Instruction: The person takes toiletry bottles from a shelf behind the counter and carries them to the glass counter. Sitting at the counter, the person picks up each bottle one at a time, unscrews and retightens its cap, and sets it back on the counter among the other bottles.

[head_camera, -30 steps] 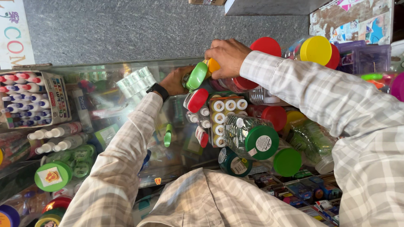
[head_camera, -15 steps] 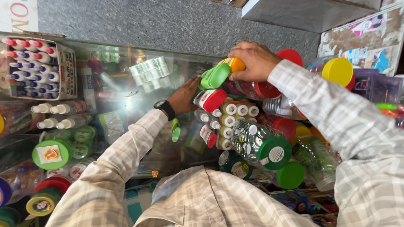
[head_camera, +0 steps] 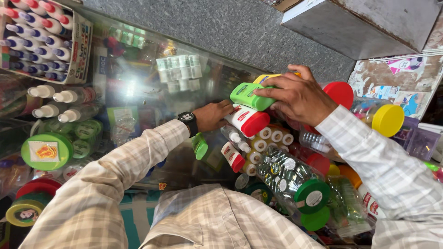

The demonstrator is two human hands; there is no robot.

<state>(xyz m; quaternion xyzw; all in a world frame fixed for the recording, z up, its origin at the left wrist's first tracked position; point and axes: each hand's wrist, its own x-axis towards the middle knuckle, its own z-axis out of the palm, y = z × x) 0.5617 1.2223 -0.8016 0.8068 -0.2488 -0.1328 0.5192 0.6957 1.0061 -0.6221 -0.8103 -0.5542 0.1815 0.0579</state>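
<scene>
Fingers (head_camera: 272, 90) of right hand (head_camera: 300, 97) atop green container (head_camera: 251, 96).

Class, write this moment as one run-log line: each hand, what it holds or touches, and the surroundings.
left hand: on red-capped white bottle | right hand: grips green-capped container | around: glass counter, jars, glue bottles

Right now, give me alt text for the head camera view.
Right hand grips a green flat container above a crowded glass counter, while the left hand touches a white tube with a red cap. Jars, bottles and glue sticks surround them.
</scene>
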